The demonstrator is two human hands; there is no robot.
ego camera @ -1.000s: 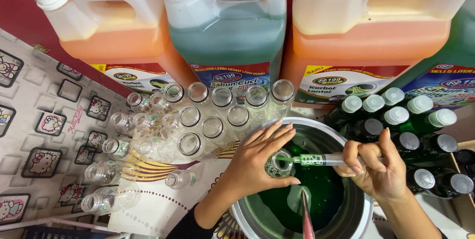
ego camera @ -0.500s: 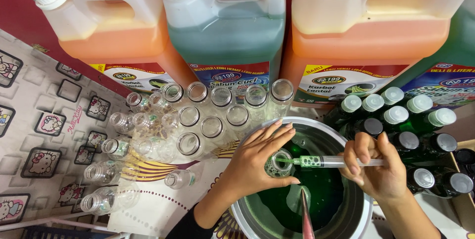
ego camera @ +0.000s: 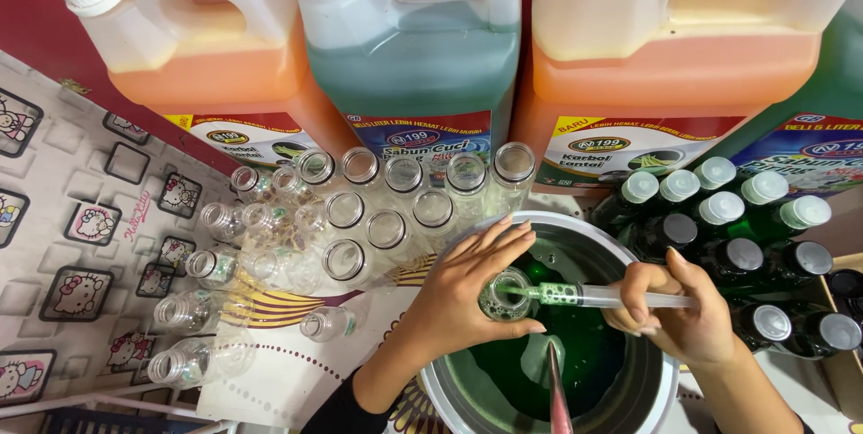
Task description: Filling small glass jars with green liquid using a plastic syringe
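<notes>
Small clear bottle (ego camera: 503, 297) sits over the round white basin (ego camera: 661, 380) of green liquid (ego camera: 584, 353), mouth up, gripped in our left hand (ego camera: 467, 295). Head view only. Left fingers are curled round the bottle's neck and body, thumb below, fingertips reaching past the rim. Our right hand (ego camera: 679, 308) is closed round a plastic syringe (ego camera: 593, 295), held level, its tip at the bottle mouth; the barrel shows green near the nozzle. Thumb sits at the plunger end, fingers wrapped over the barrel. A red-handled stick (ego camera: 557, 389) stands in the basin, near the bottle but not touching it that we can see.

Left of the basin, a cluster of empty clear bottles (ego camera: 360, 218), uncapped, some upright, some lying on their sides on the patterned paper (ego camera: 270, 371). Right of the basin, dark green filled bottles (ego camera: 746, 236) with white or black caps, packed close together. Along the back, large jugs: orange jug (ego camera: 207, 48), green jug (ego camera: 413, 48), another orange jug (ego camera: 674, 48). Grey cartoon-print mat (ego camera: 72, 218) at far left.
</notes>
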